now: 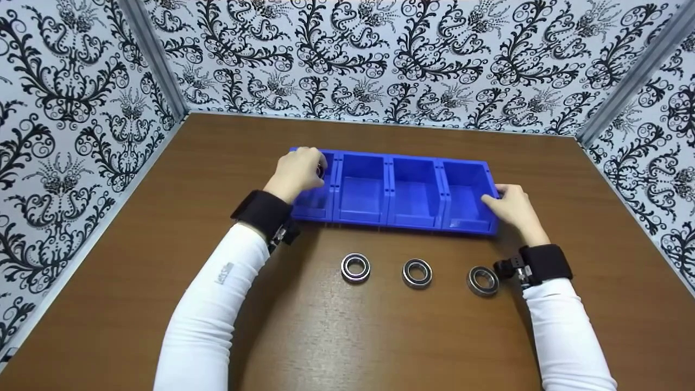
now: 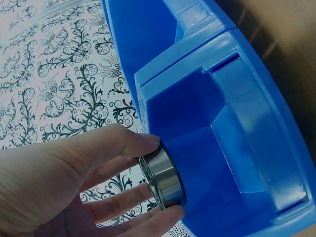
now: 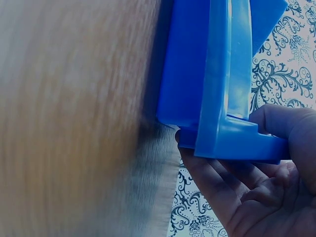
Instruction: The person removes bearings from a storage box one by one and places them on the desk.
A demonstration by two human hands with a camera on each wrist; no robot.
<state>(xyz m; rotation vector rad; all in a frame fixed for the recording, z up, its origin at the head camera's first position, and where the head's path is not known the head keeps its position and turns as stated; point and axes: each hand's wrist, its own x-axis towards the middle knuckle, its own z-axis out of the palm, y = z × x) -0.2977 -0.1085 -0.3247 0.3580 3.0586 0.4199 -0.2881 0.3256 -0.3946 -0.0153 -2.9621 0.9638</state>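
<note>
A row of joined blue bins (image 1: 415, 221) sits on the wooden table. My left hand (image 1: 297, 169) is over the leftmost bin and pinches a metal ball bearing (image 2: 165, 175) between thumb and fingertips, just at the bin's opening in the left wrist view. At the other end of the row, my right hand (image 1: 513, 205) grips the right side wall of the bins (image 3: 232, 138), thumb over the rim and fingers along the outside. Three more bearings lie flat in front of the bins: a left one (image 1: 355, 268), a middle one (image 1: 417, 273) and a right one (image 1: 482, 281).
The brown wooden table (image 1: 336, 347) extends around the bins. White panels with black floral scrolls (image 1: 380, 65) stand behind and to both sides, joined by grey metal posts (image 1: 155, 60). The right bearing lies close to the black right wrist strap (image 1: 545, 263).
</note>
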